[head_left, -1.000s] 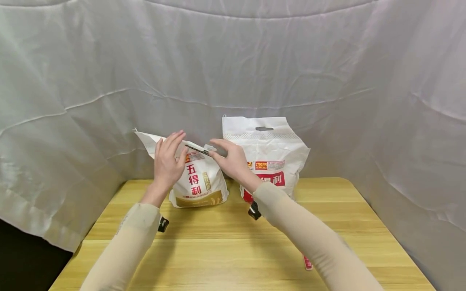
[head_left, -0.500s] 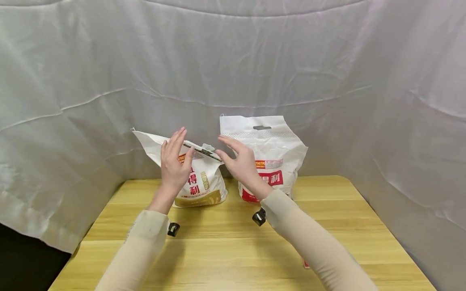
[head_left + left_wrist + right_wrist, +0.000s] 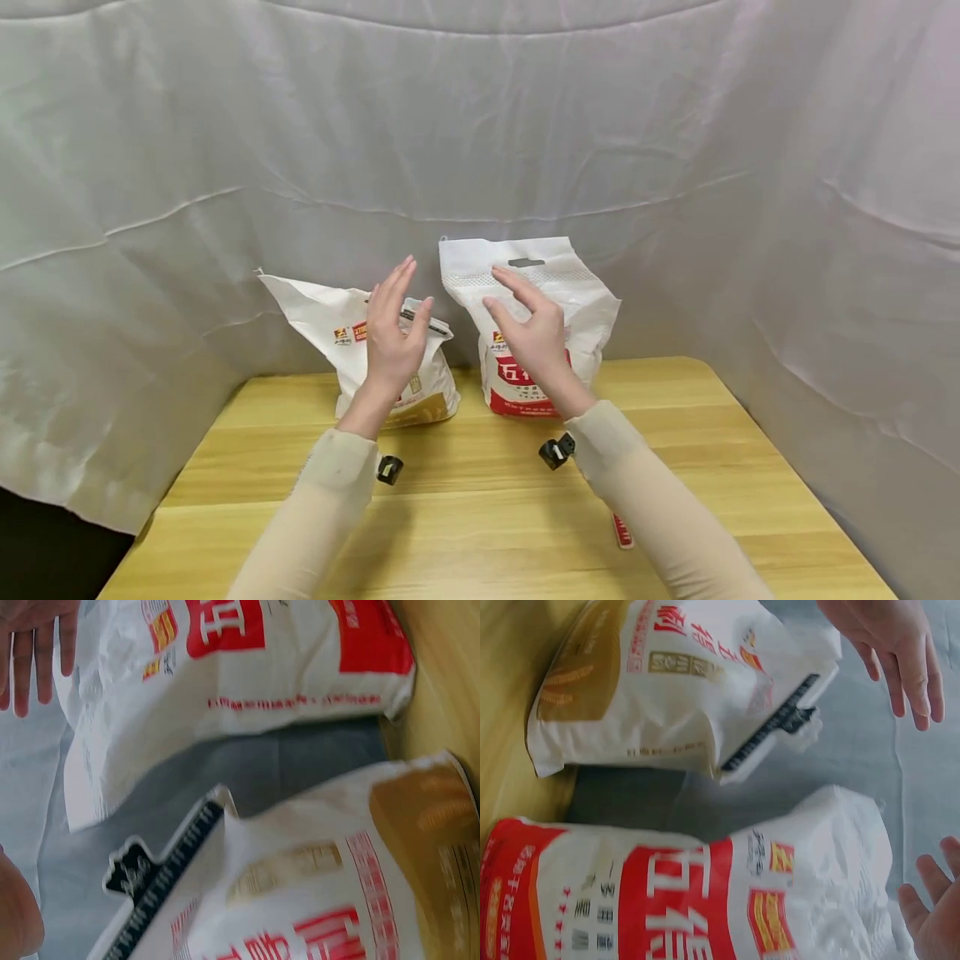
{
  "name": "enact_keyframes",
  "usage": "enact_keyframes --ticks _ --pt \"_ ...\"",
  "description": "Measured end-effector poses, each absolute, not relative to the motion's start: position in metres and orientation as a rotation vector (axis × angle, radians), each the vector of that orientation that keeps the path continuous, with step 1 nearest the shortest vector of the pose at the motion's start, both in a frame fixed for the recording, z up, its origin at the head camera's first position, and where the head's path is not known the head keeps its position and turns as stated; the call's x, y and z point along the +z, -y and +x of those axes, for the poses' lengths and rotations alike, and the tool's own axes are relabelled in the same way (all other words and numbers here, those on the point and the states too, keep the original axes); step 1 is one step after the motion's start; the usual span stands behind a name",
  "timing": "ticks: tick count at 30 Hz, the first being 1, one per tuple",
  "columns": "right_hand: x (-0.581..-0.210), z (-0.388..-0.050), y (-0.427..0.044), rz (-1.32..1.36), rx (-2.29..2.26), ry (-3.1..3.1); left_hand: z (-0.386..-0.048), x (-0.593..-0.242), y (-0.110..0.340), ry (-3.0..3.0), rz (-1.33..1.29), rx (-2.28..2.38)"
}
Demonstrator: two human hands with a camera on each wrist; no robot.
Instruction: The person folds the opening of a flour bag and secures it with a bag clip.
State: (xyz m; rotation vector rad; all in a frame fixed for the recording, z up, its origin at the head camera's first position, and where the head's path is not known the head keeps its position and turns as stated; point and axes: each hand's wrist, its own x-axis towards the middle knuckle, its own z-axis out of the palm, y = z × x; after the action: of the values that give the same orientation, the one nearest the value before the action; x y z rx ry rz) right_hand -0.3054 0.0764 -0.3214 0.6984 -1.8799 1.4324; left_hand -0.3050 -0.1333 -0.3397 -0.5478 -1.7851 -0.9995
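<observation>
Two white printed bags stand side by side at the table's back. Across the top of the left, gold-based bag runs a black patterned clip with a small crown-like tab, seen in the left wrist view. The right bag has red print and a cut-out handle in its upright top. My left hand is raised before the left bag, fingers straight, touching nothing that I can see. My right hand, relaxed and holding nothing, is in front of the right bag.
A small red-and-white item lies on the wooden table, partly beside the right sleeve. Grey curtain hangs behind the bags and down both sides. Each wrist carries a small black device.
Both hands have moved right, away from the clip on the left bag, where the right fingers were at its end. The left bag's top now shows more, the clip resting on it.
</observation>
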Motion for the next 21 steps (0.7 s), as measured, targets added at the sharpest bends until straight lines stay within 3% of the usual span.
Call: enact_keyframes --ticks 21 --pt "-0.321 -0.290 -0.141 0.470 1.452 1.769 -0.330 -0.314 0.082 1.758 -0.813 -0.940"
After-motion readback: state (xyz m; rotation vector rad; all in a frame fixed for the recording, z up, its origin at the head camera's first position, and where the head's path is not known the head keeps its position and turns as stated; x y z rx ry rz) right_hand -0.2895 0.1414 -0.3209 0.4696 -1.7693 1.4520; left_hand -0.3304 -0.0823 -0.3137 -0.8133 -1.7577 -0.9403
